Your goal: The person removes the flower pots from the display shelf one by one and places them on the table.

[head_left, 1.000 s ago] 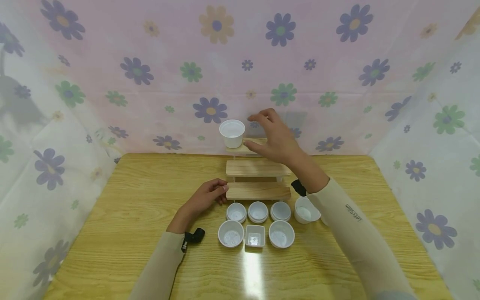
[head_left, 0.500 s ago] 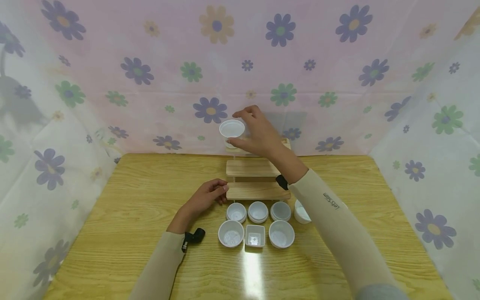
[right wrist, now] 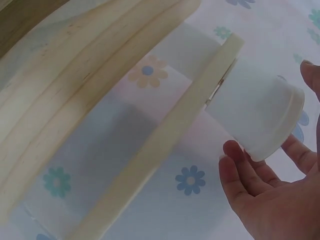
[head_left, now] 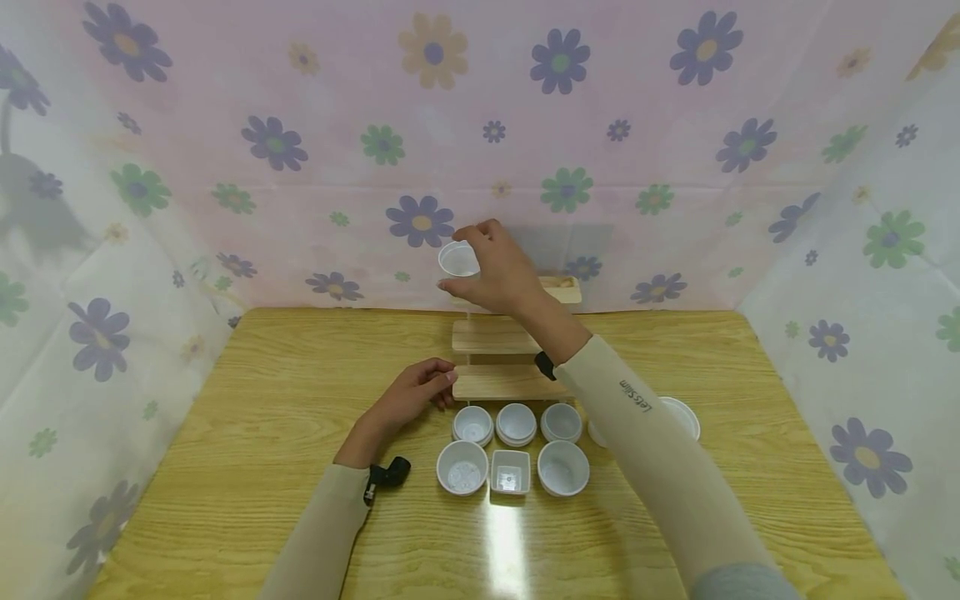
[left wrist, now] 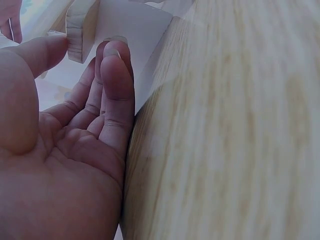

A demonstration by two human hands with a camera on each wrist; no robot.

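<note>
On the left end of the top plank (head_left: pixel 562 289) of a three-step wooden stand sits a white round cup (head_left: pixel 459 260). My right hand (head_left: pixel 502 271) reaches around this cup with thumb and fingers spread. In the right wrist view the fingertips (right wrist: pixel 232 160) lie right at the side of the cup (right wrist: pixel 260 112), while the thumb stands apart from it. My left hand (head_left: pixel 411 393) rests beside the stand's lowest plank (head_left: pixel 510 383). Its thumb touches the plank's end (left wrist: pixel 80 35) in the left wrist view, and the other fingers are loosely bent at the table.
In front of the stand are three small round white cups (head_left: pixel 516 423), then two wider ones (head_left: pixel 461 468) with a square one (head_left: pixel 510 472) between them. Further white cups (head_left: pixel 681 414) are partly hidden by the right sleeve. A flowered cloth (head_left: pixel 337 167) hangs behind.
My right hand has moved left along the top plank until its thumb and fingers surround the white cup. The cup and my left hand have stayed in place.
</note>
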